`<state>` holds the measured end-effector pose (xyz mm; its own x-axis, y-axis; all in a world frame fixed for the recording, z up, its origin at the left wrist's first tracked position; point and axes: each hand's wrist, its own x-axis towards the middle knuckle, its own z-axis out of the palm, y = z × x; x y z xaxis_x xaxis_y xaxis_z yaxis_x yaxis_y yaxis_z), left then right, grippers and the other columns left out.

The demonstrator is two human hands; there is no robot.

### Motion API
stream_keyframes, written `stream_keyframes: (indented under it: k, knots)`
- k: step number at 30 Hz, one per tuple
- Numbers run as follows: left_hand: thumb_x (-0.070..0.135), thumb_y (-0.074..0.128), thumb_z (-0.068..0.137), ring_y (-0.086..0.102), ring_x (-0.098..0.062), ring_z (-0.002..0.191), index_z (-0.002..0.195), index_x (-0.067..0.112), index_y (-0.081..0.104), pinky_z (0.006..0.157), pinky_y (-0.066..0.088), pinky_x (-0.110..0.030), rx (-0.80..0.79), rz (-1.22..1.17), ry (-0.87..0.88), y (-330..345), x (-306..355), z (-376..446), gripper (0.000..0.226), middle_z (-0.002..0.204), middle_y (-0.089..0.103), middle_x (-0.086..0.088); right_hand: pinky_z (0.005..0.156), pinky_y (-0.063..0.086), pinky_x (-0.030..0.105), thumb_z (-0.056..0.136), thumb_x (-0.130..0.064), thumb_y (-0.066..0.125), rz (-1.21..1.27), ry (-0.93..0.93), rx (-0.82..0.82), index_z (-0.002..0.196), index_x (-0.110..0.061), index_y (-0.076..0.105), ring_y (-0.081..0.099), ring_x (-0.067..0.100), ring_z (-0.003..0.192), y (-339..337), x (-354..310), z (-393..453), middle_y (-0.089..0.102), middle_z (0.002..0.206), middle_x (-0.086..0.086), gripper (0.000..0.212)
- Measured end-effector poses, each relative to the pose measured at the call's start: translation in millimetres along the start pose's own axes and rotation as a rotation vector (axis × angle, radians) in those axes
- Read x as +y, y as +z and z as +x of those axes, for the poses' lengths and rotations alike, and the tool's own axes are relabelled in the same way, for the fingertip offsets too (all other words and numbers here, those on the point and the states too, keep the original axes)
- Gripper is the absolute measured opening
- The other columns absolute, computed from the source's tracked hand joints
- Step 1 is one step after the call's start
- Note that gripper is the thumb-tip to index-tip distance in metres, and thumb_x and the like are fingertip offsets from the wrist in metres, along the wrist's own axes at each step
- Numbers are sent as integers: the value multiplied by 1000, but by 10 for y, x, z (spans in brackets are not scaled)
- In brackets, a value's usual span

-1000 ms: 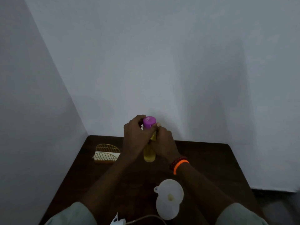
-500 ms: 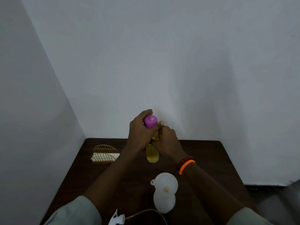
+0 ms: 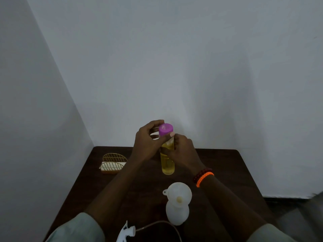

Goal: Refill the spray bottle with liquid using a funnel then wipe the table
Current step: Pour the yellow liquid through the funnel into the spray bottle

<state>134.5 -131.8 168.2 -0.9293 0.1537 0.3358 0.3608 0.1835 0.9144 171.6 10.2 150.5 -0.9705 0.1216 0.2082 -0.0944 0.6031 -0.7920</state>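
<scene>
Two hands | left hand [image 3: 148, 142] pinches purple cap [image 3: 165, 129] | right hand [image 3: 183, 152] grips yellow bottle [image 3: 167, 163]

Left hand [image 3: 148, 142] and right hand [image 3: 183, 151] raised, fingers curled, gripping.

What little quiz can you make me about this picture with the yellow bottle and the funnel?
1. True or false: the funnel sits in the neck of the white spray bottle.
2. Which hand grips the purple cap of the yellow bottle? A) left hand B) right hand
3. Fill in: the spray head with its tube lies on the ____, at the near edge.

Key:
1. True.
2. A; the right hand holds the bottle's body just below the cap.
3. Table.
</scene>
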Motion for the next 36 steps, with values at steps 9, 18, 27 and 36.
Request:
stream_keyframes:
  k: [9, 18, 27, 36]
  knots:
    - [37, 85, 76, 72, -11, 103, 119, 21, 70, 88, 62, -38, 7, -26, -19, -92, 6, -15, 49, 110, 76, 5, 81, 60, 40, 76, -37, 82, 22, 8, 21, 109, -12, 68, 71, 15, 87, -59, 17, 39, 75, 99, 2, 43]
    - [31, 90, 68, 65, -17, 117, 133, 16, 61, 93, 60, -34, -81, -12, -39, -50, 1, 80, 73, 129, 67, 0, 84, 60, 35, 77, -32, 82, 61, -58, -55, 116, -15, 67, 71, 10, 90, 3, -1, 8, 75, 100, -1, 45]
    - [25, 88, 74, 67, -18, 114, 130, 13, 64, 97, 57, -46, -79, 9, -33, -118, -17, 62, 62, 123, 71, -3, 83, 60, 39, 76, -36, 83, 27, -39, -75, 110, -13, 67, 71, 14, 89, -5, 74, 89, 74, 98, 1, 44]
    - [26, 86, 77, 65, -15, 115, 126, 19, 65, 93, 60, -37, 17, -17, -46, -206, -71, 79, 54, 123, 70, 2, 77, 55, 19, 73, -41, 83, 31, -30, -132, 109, -21, 68, 68, -2, 89, 62, 284, 74, 72, 95, -12, 43]
